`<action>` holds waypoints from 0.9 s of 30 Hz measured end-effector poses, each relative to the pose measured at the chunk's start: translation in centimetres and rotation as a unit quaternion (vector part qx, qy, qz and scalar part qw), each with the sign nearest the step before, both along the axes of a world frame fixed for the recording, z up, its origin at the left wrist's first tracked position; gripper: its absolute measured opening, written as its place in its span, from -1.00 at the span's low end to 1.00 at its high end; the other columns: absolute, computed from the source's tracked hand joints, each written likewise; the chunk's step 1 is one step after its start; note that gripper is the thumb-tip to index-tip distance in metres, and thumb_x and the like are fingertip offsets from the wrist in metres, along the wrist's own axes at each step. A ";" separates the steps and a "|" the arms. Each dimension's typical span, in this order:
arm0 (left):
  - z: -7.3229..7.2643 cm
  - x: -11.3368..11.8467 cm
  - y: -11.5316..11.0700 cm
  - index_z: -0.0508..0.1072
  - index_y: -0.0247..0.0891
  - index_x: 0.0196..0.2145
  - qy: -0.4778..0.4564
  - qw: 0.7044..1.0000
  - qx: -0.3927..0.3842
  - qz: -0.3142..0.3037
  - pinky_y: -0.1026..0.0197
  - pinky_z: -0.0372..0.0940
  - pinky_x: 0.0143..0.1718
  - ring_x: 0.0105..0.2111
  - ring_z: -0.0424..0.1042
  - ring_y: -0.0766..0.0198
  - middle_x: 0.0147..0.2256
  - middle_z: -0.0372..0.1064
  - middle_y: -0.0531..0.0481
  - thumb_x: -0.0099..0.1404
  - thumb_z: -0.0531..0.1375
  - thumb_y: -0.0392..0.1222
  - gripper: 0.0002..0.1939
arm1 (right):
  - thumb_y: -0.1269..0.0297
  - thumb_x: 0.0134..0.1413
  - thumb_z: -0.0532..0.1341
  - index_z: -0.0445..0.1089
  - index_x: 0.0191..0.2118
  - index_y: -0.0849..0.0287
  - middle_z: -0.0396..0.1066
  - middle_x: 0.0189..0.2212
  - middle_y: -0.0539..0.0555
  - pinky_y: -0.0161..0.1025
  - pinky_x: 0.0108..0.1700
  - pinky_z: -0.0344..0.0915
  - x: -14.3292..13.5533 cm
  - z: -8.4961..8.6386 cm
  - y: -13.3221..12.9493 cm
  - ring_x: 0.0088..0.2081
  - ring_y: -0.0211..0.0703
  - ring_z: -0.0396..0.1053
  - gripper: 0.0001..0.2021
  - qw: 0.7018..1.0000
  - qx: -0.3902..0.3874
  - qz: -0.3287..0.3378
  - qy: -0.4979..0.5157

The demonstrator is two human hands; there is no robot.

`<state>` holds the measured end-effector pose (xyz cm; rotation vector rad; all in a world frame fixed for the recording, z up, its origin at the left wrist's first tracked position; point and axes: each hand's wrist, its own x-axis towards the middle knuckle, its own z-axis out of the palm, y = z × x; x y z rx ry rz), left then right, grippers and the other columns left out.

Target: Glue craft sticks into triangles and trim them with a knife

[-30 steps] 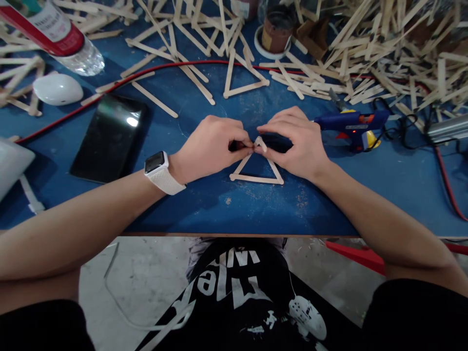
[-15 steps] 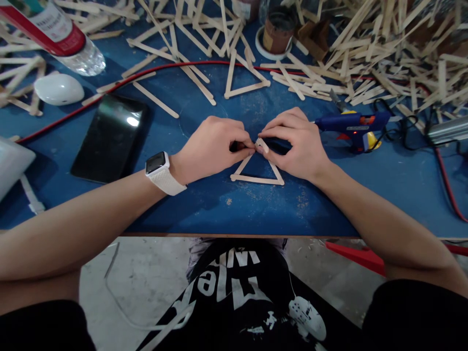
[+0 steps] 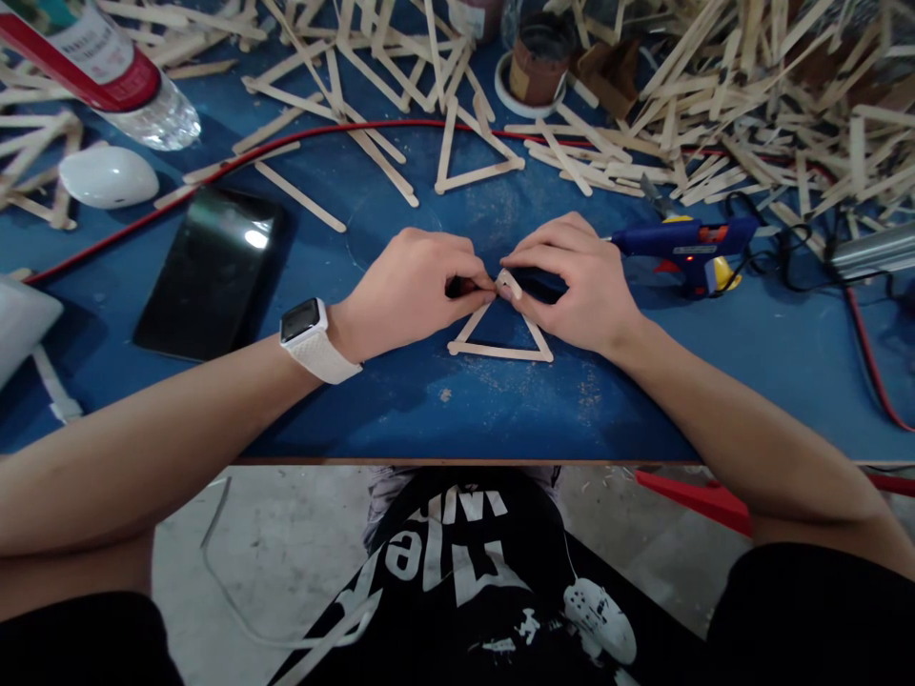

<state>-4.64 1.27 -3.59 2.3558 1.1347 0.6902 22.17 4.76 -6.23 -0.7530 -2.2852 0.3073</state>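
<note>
A small triangle of popsicle sticks lies flat on the blue table in front of me, its base stick towards me. My left hand, with a white-strapped watch on the wrist, pinches the triangle's top corner from the left. From the other side, thumb and fingers of my right hand close on the same corner. The fingertips of both hands almost meet there and partly hide the joint. Just beyond my right hand lies a blue hot glue gun, its nozzle pointing at the knuckles and a small red light lit.
A second stick triangle lies further back. Loose sticks are heaped along the far side. A red cable crosses the table. To the left are a phone, a white mouse and a bottle. A brown pot stands behind.
The whole view has shifted very slightly. Both hands keep their pinch on the triangle's top corner, with no clear movement of the sticks.
</note>
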 end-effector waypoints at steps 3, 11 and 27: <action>0.0 0.0 0.0 0.80 -0.12 -0.15 0.001 1.000 0.003 -0.002 0.04 0.47 -0.13 -0.30 0.61 0.14 -0.23 0.71 -0.05 0.60 0.34 -0.08 -0.79 | -0.10 0.54 0.38 0.75 0.00 0.01 0.76 -0.06 0.11 0.31 0.24 0.58 0.0 0.0 0.0 0.01 0.17 0.70 -0.68 1.000 -0.025 0.000 -0.014; 0.1 0.0 0.0 0.80 -0.14 -0.14 0.002 1.000 0.000 0.002 0.04 0.48 -0.13 -0.28 0.62 0.13 -0.22 0.71 -0.06 0.60 0.34 -0.05 -0.77 | 0.00 0.53 0.38 0.74 0.02 0.02 0.76 -0.05 0.11 0.26 0.16 0.62 -0.1 0.0 -0.2 -0.01 0.16 0.70 -0.75 1.000 -0.002 -0.011 -0.007; 0.1 0.0 0.0 0.78 -0.15 -0.16 -0.001 1.000 0.006 0.000 0.05 0.44 -0.18 -0.29 0.62 0.15 -0.23 0.71 -0.06 0.60 0.34 -0.06 -0.77 | 0.12 0.50 0.40 0.76 -0.03 0.02 0.77 -0.10 0.08 0.24 0.12 0.64 -0.3 0.0 -0.3 -0.05 0.14 0.72 -0.83 1.000 0.006 -0.010 -0.007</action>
